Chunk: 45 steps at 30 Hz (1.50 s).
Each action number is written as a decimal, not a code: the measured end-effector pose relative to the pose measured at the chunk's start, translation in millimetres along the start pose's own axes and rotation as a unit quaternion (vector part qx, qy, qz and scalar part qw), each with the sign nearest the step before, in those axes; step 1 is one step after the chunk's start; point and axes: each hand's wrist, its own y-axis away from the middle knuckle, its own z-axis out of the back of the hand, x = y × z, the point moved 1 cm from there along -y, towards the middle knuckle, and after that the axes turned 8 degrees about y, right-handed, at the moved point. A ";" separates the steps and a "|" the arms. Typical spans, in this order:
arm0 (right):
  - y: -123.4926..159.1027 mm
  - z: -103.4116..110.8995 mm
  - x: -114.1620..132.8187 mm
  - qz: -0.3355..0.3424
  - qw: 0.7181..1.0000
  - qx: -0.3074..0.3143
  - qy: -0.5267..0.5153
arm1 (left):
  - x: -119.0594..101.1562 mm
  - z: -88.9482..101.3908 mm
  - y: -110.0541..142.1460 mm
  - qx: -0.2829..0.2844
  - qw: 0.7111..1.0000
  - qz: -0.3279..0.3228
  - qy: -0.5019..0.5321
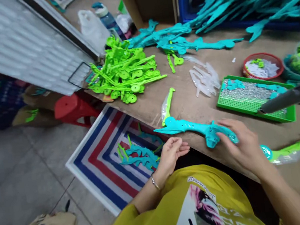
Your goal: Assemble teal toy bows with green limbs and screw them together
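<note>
A teal plastic toy sword half (pixel 192 129) lies along the front edge of the wooden table (pixel 192 100). My right hand (pixel 241 141) rests on its handle end, fingers curled around it. My left hand (pixel 171 155) hovers just below the table edge, fingers loosely spread and holding nothing, a bracelet on the wrist. A green part in a clear bag (pixel 167 107) lies just beyond the teal piece.
A heap of green parts (pixel 124 74) and teal sword pieces (pixel 182 42) lie farther back. A green tray of screws (pixel 251 97), a red bowl (pixel 263 66), clear bags (pixel 205 79) and an electric screwdriver (pixel 291 97) sit right. A striped bag with teal parts (pixel 111 156) stands below.
</note>
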 end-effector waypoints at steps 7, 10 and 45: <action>-64.2 -94.1 21.0 0.118 0.962 0.240 0.056 | -1.7 6.4 -5.6 -0.038 0.996 -0.042 0.075; -61.9 -89.1 26.4 0.122 0.968 0.218 0.033 | -7.5 -0.2 -7.8 -0.008 0.995 -0.040 0.093; -66.8 6.6 38.1 0.034 0.923 0.353 -0.151 | -32.4 -45.9 -50.2 0.013 0.984 0.029 0.174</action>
